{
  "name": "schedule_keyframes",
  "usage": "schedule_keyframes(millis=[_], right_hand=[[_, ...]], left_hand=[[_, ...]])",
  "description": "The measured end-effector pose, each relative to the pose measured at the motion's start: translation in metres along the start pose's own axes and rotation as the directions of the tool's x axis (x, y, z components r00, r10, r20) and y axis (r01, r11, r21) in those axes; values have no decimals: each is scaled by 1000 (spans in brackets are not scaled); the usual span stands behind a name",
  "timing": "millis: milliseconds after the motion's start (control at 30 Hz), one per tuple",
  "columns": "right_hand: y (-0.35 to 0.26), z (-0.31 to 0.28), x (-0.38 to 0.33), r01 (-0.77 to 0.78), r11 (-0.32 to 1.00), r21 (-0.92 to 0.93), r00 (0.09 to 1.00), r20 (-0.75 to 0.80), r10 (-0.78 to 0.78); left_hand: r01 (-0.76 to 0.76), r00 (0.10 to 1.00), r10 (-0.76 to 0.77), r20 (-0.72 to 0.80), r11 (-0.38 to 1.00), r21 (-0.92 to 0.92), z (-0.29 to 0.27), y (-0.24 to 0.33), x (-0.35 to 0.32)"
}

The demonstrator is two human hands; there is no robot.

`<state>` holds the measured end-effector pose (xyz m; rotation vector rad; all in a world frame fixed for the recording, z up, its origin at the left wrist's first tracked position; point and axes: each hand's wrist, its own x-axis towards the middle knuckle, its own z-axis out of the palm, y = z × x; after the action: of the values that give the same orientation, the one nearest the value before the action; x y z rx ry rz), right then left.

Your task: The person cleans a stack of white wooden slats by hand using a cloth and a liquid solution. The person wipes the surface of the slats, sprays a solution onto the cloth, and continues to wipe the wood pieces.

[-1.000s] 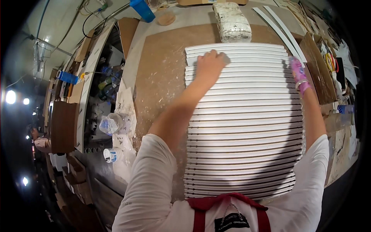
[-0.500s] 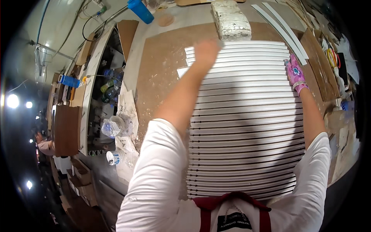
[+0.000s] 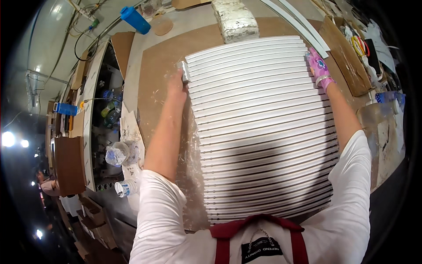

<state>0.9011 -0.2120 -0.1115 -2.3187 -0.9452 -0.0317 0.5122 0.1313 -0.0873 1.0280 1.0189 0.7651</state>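
- You are pressing your left hand against the left ends of the white slats, fingers closed around a small grey block at the stack's 10 o'clock corner.
- You are resting your right hand, in a pink patterned glove, on the slat ends at 2 o'clock, fingers curled over the edge; whether they are pinching a slat cannot be told.
- The slats are lying side by side across the brown worktop, directly ahead of you.
- Keep the block square to the ends while pushing, so the row is aligning evenly.
- Bare worktop is lying open at 9 o'clock; a white wrapped bundle at 12 o'clock and a cardboard tray at 3 o'clock are limiting travel.
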Motion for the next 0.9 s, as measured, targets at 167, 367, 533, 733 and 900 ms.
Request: schedule_keyframes(millis=[167,367,533,733,900], right_hand=[[-44,-13,-12,199,958,-206,978,109,-180],[-50,-14,-35,244,885,-396,965,191,-181],[-51,-8,-32,245,874,-419,965,194,-177],[-44,-7,-37,219,900,-377,972,170,-165],[-64,-13,-36,181,929,-321,971,207,-118]], left_hand=[[-631,737,659,147,594,499,-1,27,-13],[-734,600,395,696,-74,675,139,-10,-101],[-663,626,556,547,10,748,20,-1,-56],[-532,701,603,380,87,842,14,52,-78],[-712,610,425,669,-77,698,143,-17,-105]])
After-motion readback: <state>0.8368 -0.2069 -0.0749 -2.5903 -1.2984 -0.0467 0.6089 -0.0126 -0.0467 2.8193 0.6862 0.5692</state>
